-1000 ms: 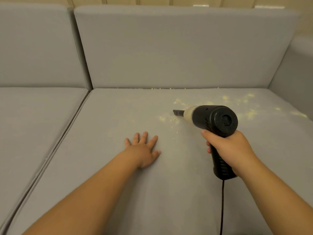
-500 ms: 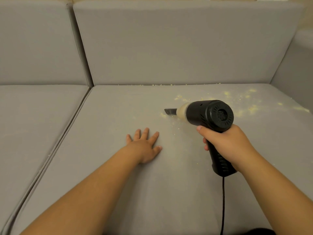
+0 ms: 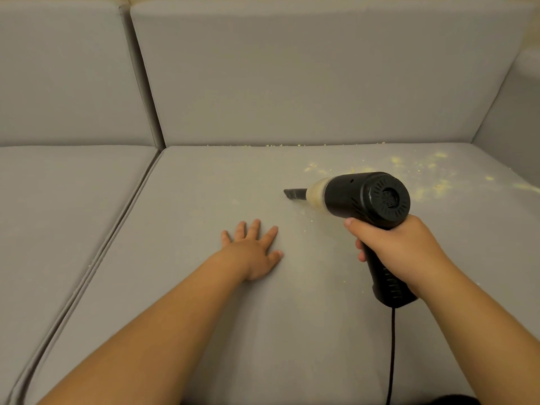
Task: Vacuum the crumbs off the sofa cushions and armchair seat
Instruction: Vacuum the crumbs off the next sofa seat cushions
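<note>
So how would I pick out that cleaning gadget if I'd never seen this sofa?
Find the grey seat cushion at the sofa's right end, scattered with yellow crumbs. Above it the right hand grips a handheld vacuum: the only black thing there, pistol-shaped, with a slim nozzle pointing left and a cord.

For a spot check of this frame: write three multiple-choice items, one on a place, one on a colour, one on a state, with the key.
1. Where do most crumbs lie on the seat cushion?
A. far right, near the backrest
B. under the left hand
C. front edge

2. What colour is the handheld vacuum body?
A. white
B. black
C. red

3. How is the left hand?
A. gripping the cord
B. curled into a fist
C. flat on the cushion

Key: 1 A, yellowish specks cluster beyond the nozzle; 2 B, the body gripped by the right hand is black; 3 C, fingers lie spread on the fabric.
</note>
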